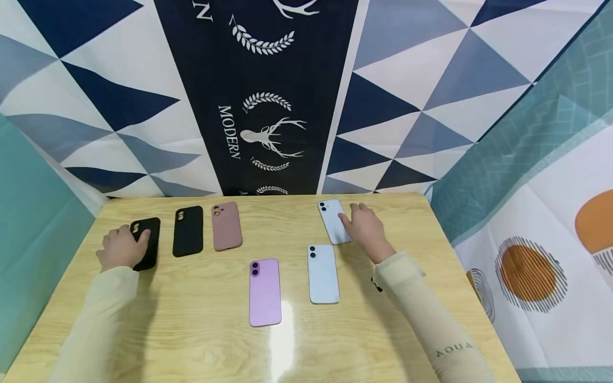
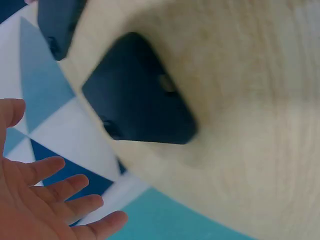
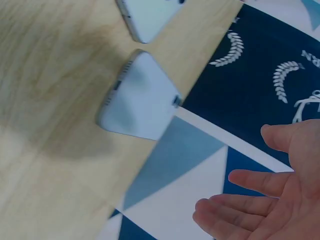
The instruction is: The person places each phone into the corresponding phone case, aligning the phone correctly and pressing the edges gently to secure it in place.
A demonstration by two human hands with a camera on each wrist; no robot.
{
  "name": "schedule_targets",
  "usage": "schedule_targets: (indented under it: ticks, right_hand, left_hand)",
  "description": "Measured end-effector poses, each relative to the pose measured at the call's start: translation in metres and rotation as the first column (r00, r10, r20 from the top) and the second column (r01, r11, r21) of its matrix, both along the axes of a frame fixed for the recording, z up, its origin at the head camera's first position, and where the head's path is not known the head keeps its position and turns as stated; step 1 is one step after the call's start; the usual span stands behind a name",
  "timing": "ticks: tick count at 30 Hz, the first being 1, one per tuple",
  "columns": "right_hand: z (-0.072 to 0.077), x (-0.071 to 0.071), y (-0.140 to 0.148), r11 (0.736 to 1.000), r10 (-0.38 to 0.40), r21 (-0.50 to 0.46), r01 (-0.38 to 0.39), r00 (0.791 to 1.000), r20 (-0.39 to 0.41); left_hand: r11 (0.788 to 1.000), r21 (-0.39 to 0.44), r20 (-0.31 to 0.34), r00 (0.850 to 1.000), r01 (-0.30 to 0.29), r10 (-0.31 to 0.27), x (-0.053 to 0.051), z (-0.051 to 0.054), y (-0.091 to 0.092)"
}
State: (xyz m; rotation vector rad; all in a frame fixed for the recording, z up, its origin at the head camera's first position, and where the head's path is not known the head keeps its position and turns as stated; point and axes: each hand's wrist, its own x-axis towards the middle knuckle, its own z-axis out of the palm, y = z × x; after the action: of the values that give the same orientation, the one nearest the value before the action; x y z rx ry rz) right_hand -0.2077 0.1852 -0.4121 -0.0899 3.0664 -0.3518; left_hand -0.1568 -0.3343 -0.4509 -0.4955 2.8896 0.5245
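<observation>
Relaxed, gripping nothing: left hand [image 1: 121, 248] near black rectangular phone case [image 1: 152, 249], surface's [image 1: 206, 319] left end; right hand [image 1: 366, 229] near rear pale-blue rectangular phone [image 1: 333, 223], right. Likely flexible case, slippery phone; pinch by sides.

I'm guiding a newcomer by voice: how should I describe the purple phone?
On the table, look right of the three cases and nearer the viewer. The purple phone lies there; its colour sets it apart from the two pale-blue phones to its right.
</observation>
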Motion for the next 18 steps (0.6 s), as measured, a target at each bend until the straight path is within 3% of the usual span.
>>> schedule_targets:
  ticks: [9, 18]
  right_hand:
    - [-0.013, -0.012, 0.001, 0.999, -0.018, -0.028, 0.02, 0.997, 0.069]
    - [-0.022, -0.017, 0.011, 0.997, -0.041, -0.055, 0.047, 0.994, 0.098]
  left_hand:
    - [0.997, 0.03, 0.106, 0.992, -0.07, 0.067, 0.005, -0.022, -0.016]
    - [0.996, 0.061, 0.14, 0.988, -0.071, 0.062, 0.007, -0.023, -0.019]
